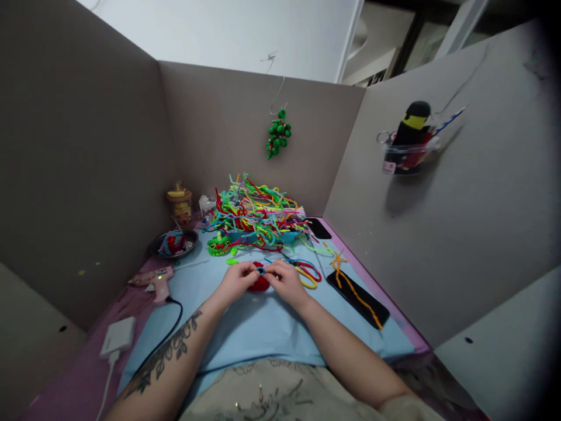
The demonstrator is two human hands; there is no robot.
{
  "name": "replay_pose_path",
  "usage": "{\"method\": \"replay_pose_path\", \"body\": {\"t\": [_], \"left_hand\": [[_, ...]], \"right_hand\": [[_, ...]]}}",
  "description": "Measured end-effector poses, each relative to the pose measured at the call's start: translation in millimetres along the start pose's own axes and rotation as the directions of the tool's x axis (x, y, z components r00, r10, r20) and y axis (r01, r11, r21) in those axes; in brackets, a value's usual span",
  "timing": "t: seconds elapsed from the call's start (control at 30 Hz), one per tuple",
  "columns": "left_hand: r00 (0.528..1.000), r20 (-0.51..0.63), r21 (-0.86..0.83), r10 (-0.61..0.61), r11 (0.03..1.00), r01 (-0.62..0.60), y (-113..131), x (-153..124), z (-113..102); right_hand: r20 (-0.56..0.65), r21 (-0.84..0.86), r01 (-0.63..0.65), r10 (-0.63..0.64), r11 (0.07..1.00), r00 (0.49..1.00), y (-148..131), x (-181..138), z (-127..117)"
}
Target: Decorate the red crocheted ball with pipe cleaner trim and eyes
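Note:
My left hand (236,280) and my right hand (286,280) meet over the light blue mat (245,327), fingers pinched together. Between them is a small red fuzzy piece (258,285) with a bit of blue pipe cleaner (261,270) on top; both hands grip it. Just right of my right hand lie looped red, yellow and blue pipe cleaners (309,273). Behind the hands sits a big heap of many-coloured pipe cleaners (256,216), with a green pipe-cleaner figure (218,244) at its front left.
A pink glue gun (156,282) lies at the left, its black cord running to a white adapter (117,336). A dark dish (173,243) and a small jar (179,202) stand behind it. A black phone (357,298) with an orange pipe cleaner lies right. Cardboard walls enclose the desk.

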State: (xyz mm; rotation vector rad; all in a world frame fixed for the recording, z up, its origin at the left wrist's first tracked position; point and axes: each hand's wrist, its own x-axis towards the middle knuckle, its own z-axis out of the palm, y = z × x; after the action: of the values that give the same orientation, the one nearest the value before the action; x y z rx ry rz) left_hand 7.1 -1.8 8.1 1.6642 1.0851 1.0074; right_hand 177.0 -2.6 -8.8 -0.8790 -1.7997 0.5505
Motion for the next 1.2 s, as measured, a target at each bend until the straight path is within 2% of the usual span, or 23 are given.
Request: {"method": "replay_pose_path", "body": {"t": [0.1,0.2,0.33,0.5,0.6,0.7,0.87,1.2], "left_hand": [[1.000,-0.002,0.004,0.004,1.000,-0.004,0.6,-0.1,-0.2],[1.000,-0.005,0.026,0.011,1.000,-0.011,0.7,0.0,-0.4],[1.000,0.009,0.063,0.029,0.998,-0.029,0.3,-0.2,-0.8],[0.998,0.060,0.043,0.033,0.998,-0.036,-0.4,-0.9,-1.1],[0.996,0.092,-0.004,0.022,1.000,-0.022,-0.1,0.0,-1.4],[0.997,0.063,-0.023,0.039,0.999,-0.038,2.0,0.5,-2.4],[0.982,-0.048,0.089,0.181,0.980,-0.177,8.3,-1.8,-5.5],[0.965,-0.046,0.161,0.258,0.955,-0.247,13.7,-3.2,-6.6]], "right_hand": [[0.018,-0.032,0.051,-0.050,0.998,0.999,-2.0,-1.3,-0.6],[0.020,-0.036,0.036,-0.035,0.999,0.999,-4.4,-0.6,-1.2],[0.016,0.006,-0.039,0.039,0.999,0.999,-5.6,1.7,-0.9],[0.058,0.148,-0.168,0.161,0.975,0.985,-0.8,3.0,0.3],[0.071,0.227,-0.228,0.218,0.947,0.973,2.5,3.5,1.0],[0.081,0.320,-0.285,0.273,0.904,0.958,4.9,4.0,2.1],[0.174,0.486,-0.377,0.336,0.789,0.926,6.4,4.0,4.1],[0.267,0.563,-0.438,0.348,0.701,0.899,3.2,2.5,4.5]]}}
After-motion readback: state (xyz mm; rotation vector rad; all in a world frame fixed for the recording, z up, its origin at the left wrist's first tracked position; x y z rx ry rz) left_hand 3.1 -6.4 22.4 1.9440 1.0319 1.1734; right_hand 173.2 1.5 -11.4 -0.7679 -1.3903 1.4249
